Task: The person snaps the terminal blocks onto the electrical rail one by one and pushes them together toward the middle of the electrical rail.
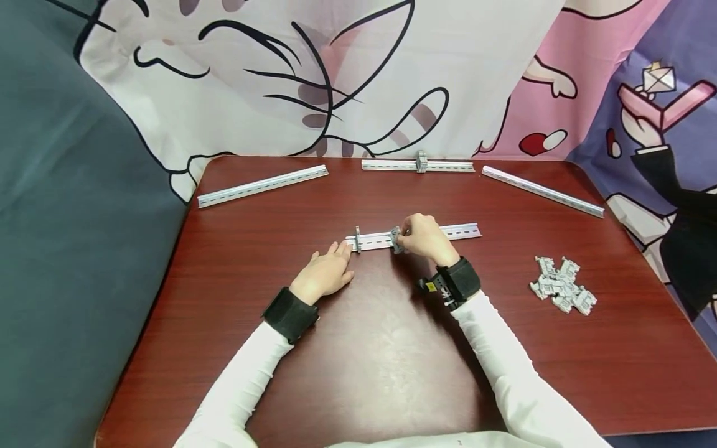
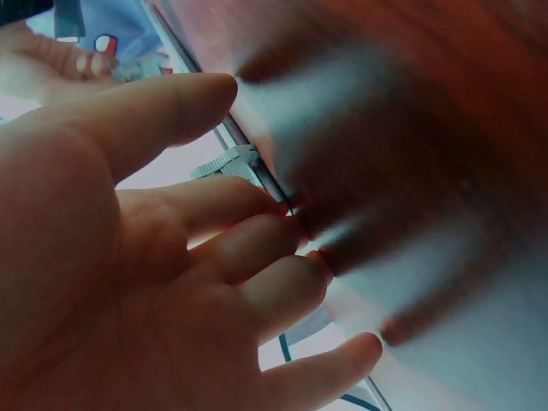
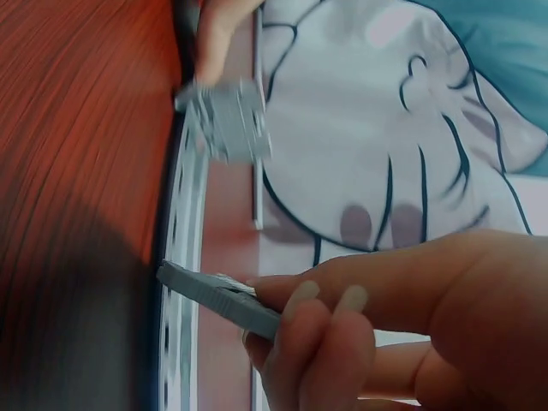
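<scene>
A slotted metal DIN rail (image 1: pixel 462 231) lies across the middle of the table. My left hand (image 1: pixel 325 274) rests its fingertips on the rail's left end, fingers fairly straight in the left wrist view. Just right of those fingers, one grey rail clip (image 1: pixel 358 239) stands on the rail; the right wrist view shows this clip (image 3: pixel 227 122) upright. Farther right, my right hand (image 1: pixel 427 239) pinches a second grey clip (image 3: pixel 218 300) between thumb and fingers. That clip's lower end meets the rail and it looks tilted; whether it is seated I cannot tell.
A pile of grey clips (image 1: pixel 562 285) lies on the table at the right. Along the back are three more rails: a left one (image 1: pixel 263 185), a middle one (image 1: pixel 386 165) bearing a clip (image 1: pixel 421 162), and a right one (image 1: pixel 543 191). A printed cloth (image 1: pixel 476 56) hangs behind.
</scene>
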Demonstrator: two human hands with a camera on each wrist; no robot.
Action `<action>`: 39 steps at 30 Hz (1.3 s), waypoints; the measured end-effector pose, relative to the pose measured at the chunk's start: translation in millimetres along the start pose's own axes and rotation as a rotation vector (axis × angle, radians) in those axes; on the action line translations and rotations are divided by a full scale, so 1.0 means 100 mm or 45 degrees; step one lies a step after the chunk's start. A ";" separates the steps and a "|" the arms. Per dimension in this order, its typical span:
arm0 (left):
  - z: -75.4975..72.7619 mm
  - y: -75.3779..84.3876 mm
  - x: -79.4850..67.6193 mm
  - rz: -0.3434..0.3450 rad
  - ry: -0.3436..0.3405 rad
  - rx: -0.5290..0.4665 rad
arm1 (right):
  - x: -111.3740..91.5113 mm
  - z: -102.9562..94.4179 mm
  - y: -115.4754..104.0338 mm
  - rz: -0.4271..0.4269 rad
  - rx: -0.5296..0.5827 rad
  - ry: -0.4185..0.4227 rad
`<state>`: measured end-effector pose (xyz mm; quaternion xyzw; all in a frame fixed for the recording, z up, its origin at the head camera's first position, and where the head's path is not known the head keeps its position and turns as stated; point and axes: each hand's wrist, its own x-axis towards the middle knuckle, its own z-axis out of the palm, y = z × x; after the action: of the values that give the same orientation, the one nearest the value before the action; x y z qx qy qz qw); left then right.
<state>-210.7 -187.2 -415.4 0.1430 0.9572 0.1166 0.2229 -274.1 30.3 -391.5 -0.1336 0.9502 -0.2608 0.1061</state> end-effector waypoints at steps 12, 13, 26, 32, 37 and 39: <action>0.00 0.00 0.02 -0.015 -0.005 0.022 | 0.22 0.19 -0.30 0.011 -0.052 -0.061; 0.00 0.00 0.02 -0.014 -0.004 0.021 | 0.22 0.20 -0.30 0.019 -0.051 -0.067; 0.00 -0.02 -0.01 -0.014 0.016 0.028 | 0.28 0.29 -0.41 0.014 -0.147 -0.105; -0.01 0.00 -0.03 -0.011 0.005 0.030 | 0.30 0.31 -0.42 0.027 -0.164 -0.190; -0.01 0.00 -0.02 -0.013 0.004 0.015 | 0.34 0.30 -0.44 0.043 -0.210 -0.268; -0.01 0.00 -0.02 -0.015 0.006 0.021 | 0.37 0.30 -0.46 0.038 -0.208 -0.298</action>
<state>-209.3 -188.4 -413.7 0.1390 0.9595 0.1077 0.2201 -291.6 -32.7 -397.6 -0.1573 0.9512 -0.1637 0.2089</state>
